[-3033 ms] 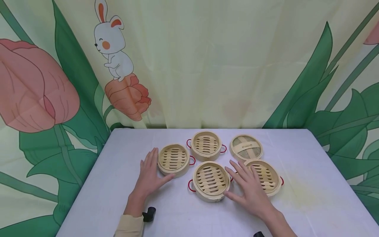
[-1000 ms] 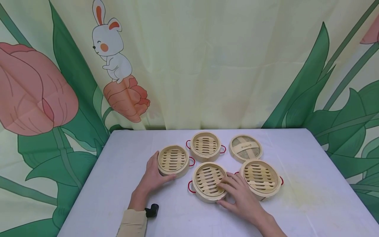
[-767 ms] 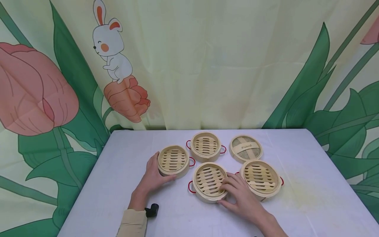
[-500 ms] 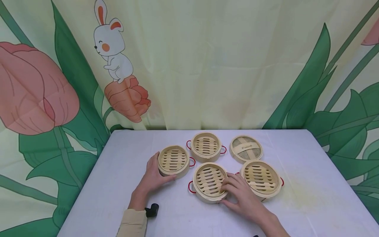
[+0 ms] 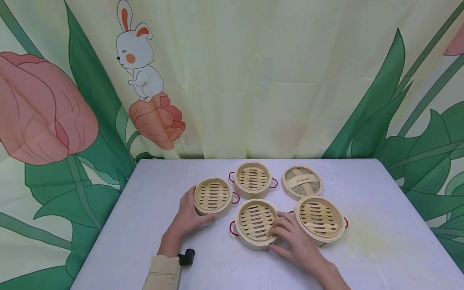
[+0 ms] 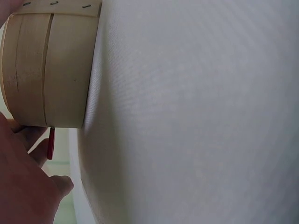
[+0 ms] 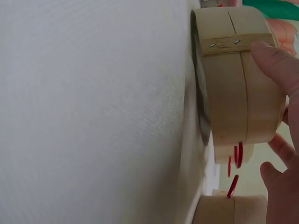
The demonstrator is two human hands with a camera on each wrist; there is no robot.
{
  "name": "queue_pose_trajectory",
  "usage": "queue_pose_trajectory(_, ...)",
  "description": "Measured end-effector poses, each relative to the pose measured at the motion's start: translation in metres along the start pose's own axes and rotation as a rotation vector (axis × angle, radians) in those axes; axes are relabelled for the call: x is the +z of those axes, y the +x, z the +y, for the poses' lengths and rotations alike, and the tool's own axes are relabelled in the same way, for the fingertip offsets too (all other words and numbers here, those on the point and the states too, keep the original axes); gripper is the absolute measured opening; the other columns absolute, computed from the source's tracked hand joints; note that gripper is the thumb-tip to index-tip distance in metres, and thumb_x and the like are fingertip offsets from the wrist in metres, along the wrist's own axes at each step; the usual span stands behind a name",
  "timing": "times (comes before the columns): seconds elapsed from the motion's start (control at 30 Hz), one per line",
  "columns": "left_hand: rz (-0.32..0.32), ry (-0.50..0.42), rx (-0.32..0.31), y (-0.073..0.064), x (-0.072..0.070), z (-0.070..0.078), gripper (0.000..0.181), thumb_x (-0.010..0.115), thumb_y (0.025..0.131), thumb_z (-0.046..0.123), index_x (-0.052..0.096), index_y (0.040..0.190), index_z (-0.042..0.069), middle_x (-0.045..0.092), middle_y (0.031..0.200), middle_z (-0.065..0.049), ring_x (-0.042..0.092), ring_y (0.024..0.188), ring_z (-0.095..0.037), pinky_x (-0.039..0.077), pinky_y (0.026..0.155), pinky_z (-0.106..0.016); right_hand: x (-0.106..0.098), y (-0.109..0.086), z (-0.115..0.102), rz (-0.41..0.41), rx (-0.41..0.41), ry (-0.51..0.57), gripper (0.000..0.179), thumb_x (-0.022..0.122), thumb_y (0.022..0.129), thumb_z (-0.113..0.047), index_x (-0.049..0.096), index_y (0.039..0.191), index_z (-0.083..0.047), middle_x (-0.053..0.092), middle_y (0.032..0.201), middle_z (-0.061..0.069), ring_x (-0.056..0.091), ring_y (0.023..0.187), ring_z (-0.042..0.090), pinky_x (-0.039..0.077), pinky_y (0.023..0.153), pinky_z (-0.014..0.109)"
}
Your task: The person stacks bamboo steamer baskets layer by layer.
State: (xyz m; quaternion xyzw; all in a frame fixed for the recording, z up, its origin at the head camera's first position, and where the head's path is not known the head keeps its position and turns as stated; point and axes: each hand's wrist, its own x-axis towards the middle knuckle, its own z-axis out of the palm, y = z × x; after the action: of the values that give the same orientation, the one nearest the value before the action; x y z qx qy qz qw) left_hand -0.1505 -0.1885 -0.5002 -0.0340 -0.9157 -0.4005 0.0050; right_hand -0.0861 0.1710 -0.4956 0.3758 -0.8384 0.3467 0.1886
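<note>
Four small round bamboo steamer baskets with slatted bottoms and red handles lie on the white table, with a woven lid (image 5: pixel 302 181) at the back right. My left hand (image 5: pixel 186 219) holds the leftmost steamer basket (image 5: pixel 212 194) between fingers on its far left side and thumb at its front. My right hand (image 5: pixel 299 243) grips the front middle steamer basket (image 5: pixel 255 220) at its right side, fingers over the rim and thumb on the outer wall. In the right wrist view the thumb lies against that basket's stapled side (image 7: pixel 224 84). Both held baskets rest on the table.
Another steamer basket (image 5: pixel 252 179) stands behind, between the held ones and the lid. To the right of my right hand is one more steamer basket (image 5: pixel 320 217), close to the lid. A printed curtain (image 5: pixel 253 80) hangs beyond the table's far edge.
Three seconds ago both hands hovered beside the baskets with spread fingers. Since then they have curled round the left and front middle baskets. Over the last second almost nothing moves.
</note>
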Motion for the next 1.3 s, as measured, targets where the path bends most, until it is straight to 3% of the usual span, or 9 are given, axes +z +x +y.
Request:
queue_pose_trajectory(0.33, -0.007, -0.002, -0.013, 0.000, -0.001, 0.001, 0.129, 0.092, 0.065, 0.050, 0.016, 0.157, 0.003, 0.026, 0.156, -0.023, 0.018, 0.146, -0.037, 0.023, 0.116, -0.055, 0.005, -0.002, -0.001, 0.034, -0.006, 0.022, 0.023, 0.081, 0.084, -0.033, 0.070, 0.102, -0.024, 0.062, 0.111, -0.004, 0.045, 0.127, 0.035, 0.011, 0.119, 0.039)
queue_pose_trajectory(0.6, 0.000, 0.005, -0.007, 0.000, -0.001, 0.000, 0.128, 0.093, 0.065, 0.049, 0.017, 0.157, 0.003, 0.028, 0.155, -0.023, 0.019, 0.145, -0.038, 0.025, 0.115, -0.056, 0.005, 0.003, -0.004, 0.110, -0.068, 0.043, 0.025, 0.068, 0.095, -0.044, 0.071, 0.102, -0.021, 0.063, 0.111, -0.001, 0.046, 0.124, 0.038, 0.022, 0.116, 0.034)
queue_pose_trajectory(0.83, -0.009, -0.003, -0.015, 0.000, -0.002, 0.000, 0.129, 0.093, 0.064, 0.050, 0.017, 0.157, 0.003, 0.028, 0.155, -0.023, 0.020, 0.145, -0.037, 0.027, 0.114, -0.056, 0.004, 0.010, -0.008, 0.132, -0.053, 0.048, 0.024, 0.070, 0.094, -0.044, 0.071, 0.102, -0.021, 0.064, 0.110, 0.000, 0.046, 0.124, 0.038, 0.024, 0.115, 0.031)
queue_pose_trajectory(1.03, -0.040, 0.015, -0.010, 0.001, -0.006, -0.002, 0.127, 0.091, 0.066, 0.051, 0.016, 0.157, 0.003, 0.026, 0.156, -0.022, 0.020, 0.145, -0.036, 0.028, 0.114, -0.055, 0.003, 0.017, -0.012, 0.130, 0.009, 0.060, 0.024, 0.082, 0.083, -0.032, 0.071, 0.101, -0.022, 0.063, 0.111, -0.002, 0.044, 0.127, 0.036, 0.023, 0.115, 0.031)
queue_pose_trajectory(1.3, -0.057, -0.029, 0.001, 0.002, -0.011, -0.005, 0.128, 0.093, 0.066, 0.049, 0.015, 0.158, 0.006, 0.023, 0.159, -0.020, 0.020, 0.147, -0.034, 0.026, 0.115, -0.054, 0.002, 0.029, -0.013, 0.176, 0.017, 0.068, 0.028, 0.067, 0.094, -0.047, 0.071, 0.101, -0.020, 0.061, 0.108, -0.004, 0.043, 0.128, 0.038, 0.023, 0.115, 0.034)
